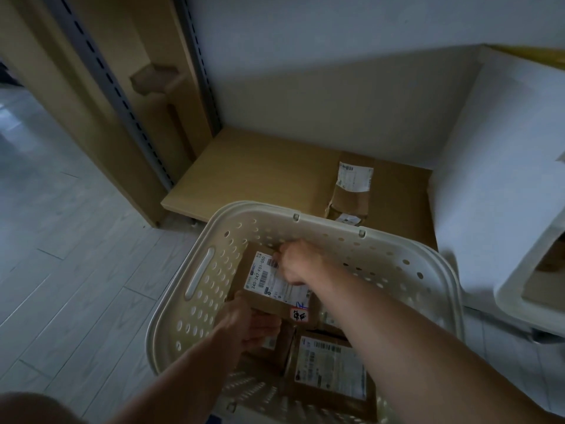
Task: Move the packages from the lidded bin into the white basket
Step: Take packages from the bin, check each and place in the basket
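A white perforated basket [397, 240] stands on the floor right below me. Both my hands are down inside it on a brown cardboard package [260, 302] with a white shipping label. My left hand [241, 319] grips the package's near edge, fingers curled under it. My right hand [295, 261] holds its far edge, fingers curled over the top. A second labelled package [330, 365] lies in the basket nearer to me. The lidded bin [519, 289] shows at the right edge, white, its lid raised, with something brown inside.
A low wooden shelf board [244, 175] lies beyond the basket, with another brown labelled package [351, 191] on it. A metal shelving upright [122, 96] and cardboard stand at the left. Pale floor tiles [76, 240] spread to the left.
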`<state>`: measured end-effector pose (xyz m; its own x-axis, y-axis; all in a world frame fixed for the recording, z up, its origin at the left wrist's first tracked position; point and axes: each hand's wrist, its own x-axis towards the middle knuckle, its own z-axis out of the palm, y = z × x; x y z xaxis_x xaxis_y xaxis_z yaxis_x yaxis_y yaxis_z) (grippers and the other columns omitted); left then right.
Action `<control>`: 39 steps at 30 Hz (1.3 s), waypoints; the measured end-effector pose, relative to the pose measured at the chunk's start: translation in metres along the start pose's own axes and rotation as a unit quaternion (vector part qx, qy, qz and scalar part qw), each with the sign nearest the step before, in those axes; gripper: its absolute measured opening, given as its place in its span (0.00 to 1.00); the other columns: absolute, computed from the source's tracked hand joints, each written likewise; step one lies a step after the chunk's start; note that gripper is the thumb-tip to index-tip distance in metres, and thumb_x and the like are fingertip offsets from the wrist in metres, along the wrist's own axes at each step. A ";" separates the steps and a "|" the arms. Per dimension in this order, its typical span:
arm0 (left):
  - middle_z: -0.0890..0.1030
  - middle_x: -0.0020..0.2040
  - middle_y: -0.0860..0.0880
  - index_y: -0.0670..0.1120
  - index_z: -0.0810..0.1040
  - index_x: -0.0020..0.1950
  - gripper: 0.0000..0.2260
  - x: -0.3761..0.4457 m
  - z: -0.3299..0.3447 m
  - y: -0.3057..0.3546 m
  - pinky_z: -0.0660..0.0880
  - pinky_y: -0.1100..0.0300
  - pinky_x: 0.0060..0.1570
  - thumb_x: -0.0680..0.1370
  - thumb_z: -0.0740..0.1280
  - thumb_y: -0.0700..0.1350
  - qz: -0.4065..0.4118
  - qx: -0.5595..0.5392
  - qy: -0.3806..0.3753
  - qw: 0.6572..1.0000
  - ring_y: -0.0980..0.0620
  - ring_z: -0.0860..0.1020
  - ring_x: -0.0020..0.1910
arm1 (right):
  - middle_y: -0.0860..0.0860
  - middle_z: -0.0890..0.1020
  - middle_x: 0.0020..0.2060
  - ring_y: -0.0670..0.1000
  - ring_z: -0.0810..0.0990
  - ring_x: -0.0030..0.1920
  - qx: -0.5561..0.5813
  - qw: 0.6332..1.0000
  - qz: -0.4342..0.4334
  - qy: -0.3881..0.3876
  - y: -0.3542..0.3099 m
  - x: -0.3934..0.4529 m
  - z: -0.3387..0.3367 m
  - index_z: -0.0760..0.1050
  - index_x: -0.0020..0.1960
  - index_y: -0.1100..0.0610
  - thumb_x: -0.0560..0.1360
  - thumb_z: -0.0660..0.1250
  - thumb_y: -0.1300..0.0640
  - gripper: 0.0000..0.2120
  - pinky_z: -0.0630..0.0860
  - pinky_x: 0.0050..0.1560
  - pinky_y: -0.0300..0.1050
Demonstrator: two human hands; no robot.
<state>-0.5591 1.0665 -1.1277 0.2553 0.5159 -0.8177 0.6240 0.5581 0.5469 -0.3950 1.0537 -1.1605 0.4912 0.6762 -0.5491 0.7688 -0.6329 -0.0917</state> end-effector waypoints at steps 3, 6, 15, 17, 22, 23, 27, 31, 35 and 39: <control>0.87 0.38 0.38 0.40 0.81 0.46 0.23 0.000 -0.003 -0.001 0.79 0.52 0.48 0.87 0.51 0.49 0.005 -0.005 -0.008 1.000 0.42 0.85 0.39 | 0.56 0.80 0.52 0.56 0.80 0.54 0.018 1.000 0.004 -0.002 0.000 -0.001 -0.003 0.75 0.63 0.59 0.84 0.59 0.46 0.18 0.78 0.61 0.53; 0.87 0.40 0.38 0.43 0.79 0.50 0.20 -0.002 -0.004 -0.004 0.79 0.51 0.50 0.87 0.51 0.50 0.013 -0.009 -0.014 1.000 0.42 0.86 0.42 | 0.54 0.79 0.49 0.55 0.80 0.51 -0.001 1.000 0.000 -0.004 0.002 0.000 -0.002 0.75 0.64 0.59 0.84 0.60 0.48 0.17 0.78 0.56 0.51; 0.87 0.41 0.38 0.46 0.78 0.47 0.21 -0.001 -0.005 -0.003 0.80 0.50 0.51 0.88 0.50 0.52 0.015 -0.024 -0.016 0.999 0.41 0.86 0.44 | 0.56 0.79 0.58 0.56 0.79 0.59 0.000 0.999 0.009 -0.036 0.002 0.003 -0.010 0.72 0.71 0.58 0.83 0.61 0.57 0.17 0.77 0.62 0.51; 0.87 0.41 0.37 0.46 0.77 0.45 0.21 -0.001 -0.005 -0.002 0.80 0.51 0.49 0.88 0.49 0.51 0.014 -0.031 -0.011 0.999 0.40 0.86 0.44 | 0.56 0.79 0.59 0.57 0.79 0.60 -0.011 0.999 0.010 -0.048 0.000 0.007 -0.009 0.71 0.72 0.57 0.82 0.61 0.58 0.19 0.77 0.65 0.54; 0.87 0.41 0.37 0.50 0.76 0.46 0.19 0.002 -0.002 -0.003 0.80 0.49 0.51 0.88 0.49 0.51 0.015 -0.036 -0.005 0.999 0.40 0.87 0.43 | 0.57 0.79 0.57 0.58 0.79 0.58 -0.031 0.996 0.025 -0.084 0.000 0.018 -0.016 0.75 0.69 0.56 0.78 0.63 0.58 0.19 0.77 0.63 0.59; 0.87 0.41 0.37 0.50 0.76 0.46 0.19 0.003 -0.001 -0.003 0.81 0.50 0.49 0.88 0.49 0.51 0.016 -0.035 -0.002 0.999 0.41 0.87 0.42 | 0.56 0.79 0.55 0.58 0.79 0.57 -0.027 0.995 0.026 -0.088 0.001 0.018 -0.017 0.75 0.68 0.56 0.77 0.63 0.58 0.19 0.77 0.63 0.59; 0.87 0.42 0.36 0.47 0.76 0.44 0.22 0.008 0.000 -0.004 0.80 0.52 0.45 0.88 0.49 0.52 0.011 -0.034 0.001 0.999 0.40 0.86 0.43 | 0.57 0.79 0.61 0.58 0.79 0.60 0.014 0.996 0.034 -0.083 0.000 0.009 -0.013 0.71 0.73 0.54 0.81 0.59 0.56 0.21 0.77 0.64 0.57; 0.87 0.41 0.37 0.46 0.77 0.46 0.22 0.014 0.002 -0.004 0.78 0.55 0.41 0.88 0.48 0.52 0.010 -0.023 0.011 1.000 0.41 0.86 0.40 | 0.59 0.75 0.69 0.59 0.74 0.68 0.116 0.991 0.030 -0.062 0.009 -0.004 -0.007 0.66 0.77 0.57 0.87 0.48 0.47 0.24 0.70 0.69 0.53; 0.87 0.38 0.40 0.47 0.77 0.48 0.23 0.023 0.005 -0.010 0.77 0.54 0.44 0.87 0.47 0.55 -0.008 -0.020 0.017 1.000 0.42 0.85 0.37 | 0.59 0.73 0.72 0.60 0.71 0.72 0.206 0.977 0.011 -0.047 0.019 -0.012 0.012 0.65 0.79 0.54 0.84 0.43 0.37 0.32 0.66 0.73 0.56; 0.85 0.46 0.38 0.45 0.68 0.60 0.16 0.034 0.006 -0.013 0.79 0.53 0.37 0.86 0.54 0.57 0.017 -0.020 0.071 0.997 0.41 0.85 0.37 | 0.58 0.70 0.75 0.61 0.70 0.73 0.204 0.979 0.014 -0.017 0.018 -0.014 0.020 0.63 0.79 0.51 0.84 0.42 0.36 0.32 0.65 0.74 0.57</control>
<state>-0.5538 1.0731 -1.1634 0.1661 0.6207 -0.7663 0.5855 0.5632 0.5831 -0.3961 1.0249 -1.1706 0.4902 0.6478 -0.5832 0.5246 -0.7536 -0.3961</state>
